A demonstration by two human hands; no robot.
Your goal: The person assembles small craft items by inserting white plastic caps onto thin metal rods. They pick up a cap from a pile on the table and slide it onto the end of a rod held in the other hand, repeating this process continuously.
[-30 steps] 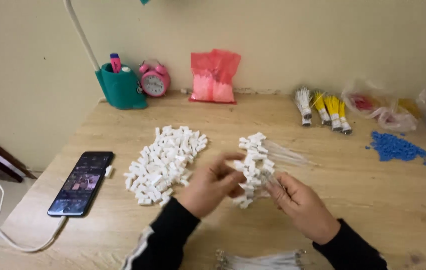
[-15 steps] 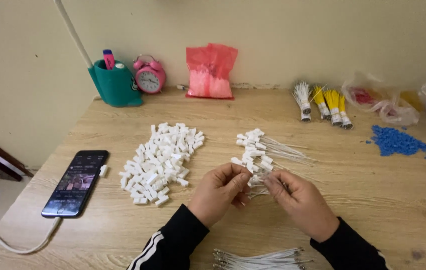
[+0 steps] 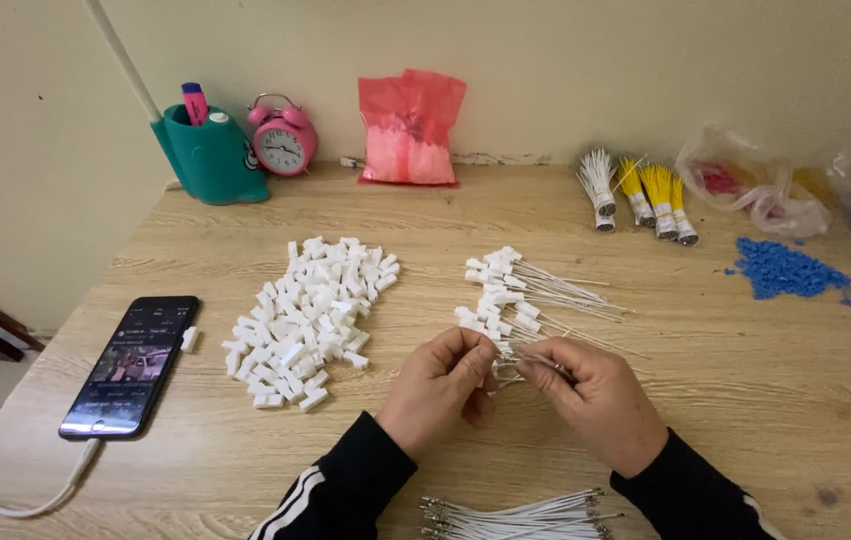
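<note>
The bench (image 3: 725, 400) is matt, pale wood-grain board, the heaped white connectors (image 3: 305, 320) look like smooth hard plastic, the phone (image 3: 130, 365) shows glossy glass, the red bag (image 3: 410, 125) is shiny plastic film, and the wires' (image 3: 515, 515) tips seem metal, though blurred.

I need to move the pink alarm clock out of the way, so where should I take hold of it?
Take the pink alarm clock by the handle arching over its two bells, coming straight down from above. It stands upright against the wall with the teal pen holder close beside it, so its top is the freest part; a side grip looks cramped.
</note>
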